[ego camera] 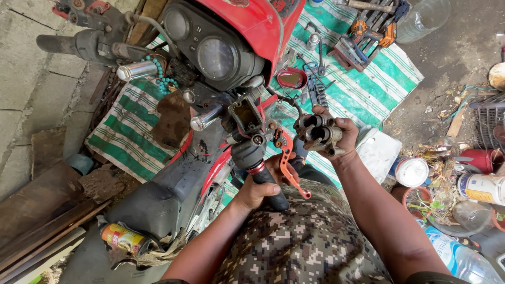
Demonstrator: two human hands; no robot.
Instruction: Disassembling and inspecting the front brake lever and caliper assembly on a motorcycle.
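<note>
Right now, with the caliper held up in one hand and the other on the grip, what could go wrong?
The right hand holds the caliper unsupported above the bike; it could slip and strain the hose that seems to run to it.
The reservoir appears uncovered, so fluid could spill or grit get in.
The left hand on the grip may squeeze the orange lever, which could push the pistons out.

The motorcycle (pixel 210 105) is standing at the left, partly on the striped mat (pixel 363 89), with tools (pixel 363 34) lying on the mat's far right part. The left hand (pixel 260 186) is wrapping the handlebar grip (pixel 265 179) near the middle, and the right hand (pixel 336 137) is holding a brake caliper (pixel 315 131) just right of it. Cans and bottles (pixel 452 221) are sitting on the ground at the near right.
</note>
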